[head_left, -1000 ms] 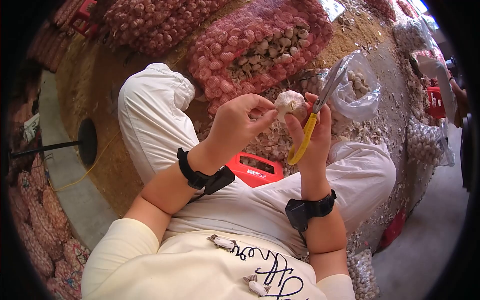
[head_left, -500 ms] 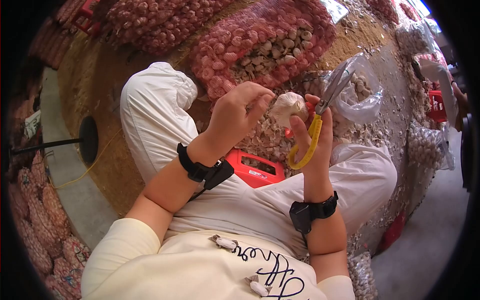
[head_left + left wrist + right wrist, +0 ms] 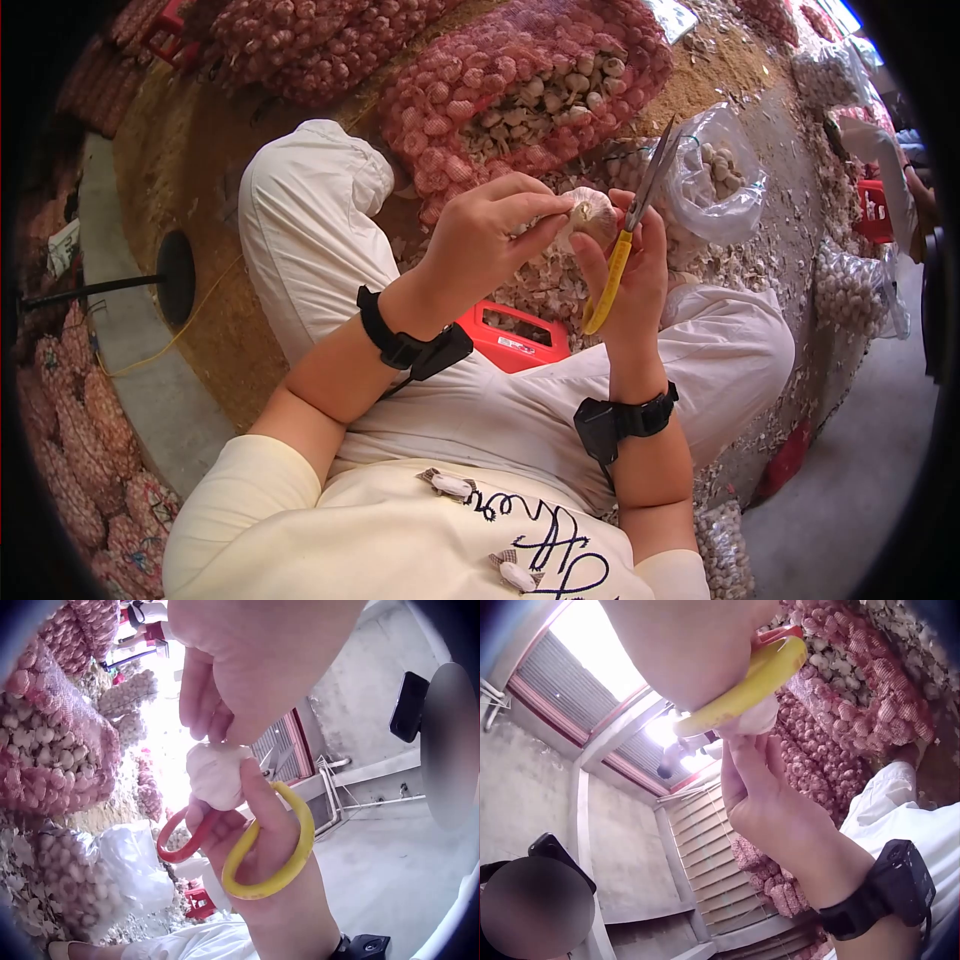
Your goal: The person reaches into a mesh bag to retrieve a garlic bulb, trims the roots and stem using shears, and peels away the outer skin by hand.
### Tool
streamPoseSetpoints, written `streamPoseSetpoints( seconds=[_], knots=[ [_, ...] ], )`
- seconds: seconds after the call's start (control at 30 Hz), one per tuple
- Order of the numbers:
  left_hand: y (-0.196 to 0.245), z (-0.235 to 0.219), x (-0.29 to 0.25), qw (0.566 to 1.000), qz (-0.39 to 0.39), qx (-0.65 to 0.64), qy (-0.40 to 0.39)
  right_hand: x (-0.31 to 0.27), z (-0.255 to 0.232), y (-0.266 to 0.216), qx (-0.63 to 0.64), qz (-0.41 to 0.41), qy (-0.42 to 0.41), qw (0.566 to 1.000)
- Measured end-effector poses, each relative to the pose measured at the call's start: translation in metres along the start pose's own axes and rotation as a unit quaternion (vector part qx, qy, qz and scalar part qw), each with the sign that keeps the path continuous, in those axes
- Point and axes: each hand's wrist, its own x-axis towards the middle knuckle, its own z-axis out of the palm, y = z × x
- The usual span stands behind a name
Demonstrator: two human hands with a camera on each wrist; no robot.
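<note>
In the head view my right hand (image 3: 635, 275) holds a pale garlic bulb (image 3: 592, 215) between thumb and fingers. The same hand carries scissors (image 3: 617, 262) with one yellow and one red handle loop, their blades pointing up and away. My left hand (image 3: 495, 230) reaches in from the left, its thumb and forefinger pinching at the near side of the bulb. The left wrist view shows the left fingertips (image 3: 217, 727) right at the top of the white bulb (image 3: 216, 776). Seen from the right wrist, the yellow loop (image 3: 742, 697) partly hides the bulb.
A torn-open pink net sack (image 3: 425, 125) of garlic lies ahead, with more full sacks behind. A clear plastic bag (image 3: 735, 215) of bulbs stands beyond the right hand. The red stool (image 3: 510, 345) shows between the legs. Papery skins litter the floor.
My left hand drew back from the bulb half a second ago and has come onto it again. The bulb has turned in my right hand, and the scissors have tilted more upright.
</note>
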Motion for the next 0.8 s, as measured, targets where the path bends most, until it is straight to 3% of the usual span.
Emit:
streamPoseSetpoints(
  seconds=[0.13, 0.2, 0.27, 0.3, 0.37, 0.4, 0.47, 0.6, 0.67, 0.73, 0.8],
  knots=[
    [-0.008, -0.002, 0.000, 1.000, 0.005, 0.005, -0.007, -0.001, 0.000, 0.005, -0.007, -0.008, -0.010, 1.000],
    [-0.008, -0.004, 0.000, 1.000, 0.011, 0.012, -0.018, 0.001, 0.000, -0.004, 0.026, 0.051, -0.002, 0.998],
    [-0.007, -0.006, -0.001, 0.982, -0.111, -0.140, -0.062, 0.005, -0.003, -0.011, 0.038, 0.073, -0.010, 0.997],
    [-0.007, -0.006, -0.001, 0.982, -0.111, -0.141, -0.063, 0.007, -0.005, -0.014, 0.051, 0.095, -0.019, 0.994],
    [-0.006, -0.007, 0.000, 0.881, -0.253, -0.384, -0.108, 0.009, -0.009, -0.021, 0.088, 0.111, -0.054, 0.988],
    [-0.004, -0.009, 0.002, 0.881, -0.254, -0.384, -0.109, 0.010, -0.011, -0.023, 0.125, 0.127, -0.089, 0.980],
    [0.005, -0.018, 0.010, 0.839, -0.289, -0.412, -0.208, 0.009, -0.013, -0.025, 0.120, 0.130, -0.112, 0.978],
    [-0.008, -0.012, 0.000, 0.832, -0.282, -0.413, -0.241, 0.007, -0.011, -0.021, 0.113, 0.150, -0.095, 0.978],
    [-0.007, -0.005, -0.004, 0.865, -0.239, -0.407, -0.171, 0.009, -0.008, -0.017, 0.127, 0.163, -0.068, 0.976],
    [-0.005, -0.005, -0.003, 0.862, -0.236, -0.415, -0.172, 0.012, -0.005, -0.014, 0.208, 0.182, -0.002, 0.961],
    [-0.004, -0.005, -0.003, 0.859, -0.232, -0.423, -0.173, 0.012, -0.008, -0.019, 0.221, 0.193, -0.030, 0.955]
  ],
)
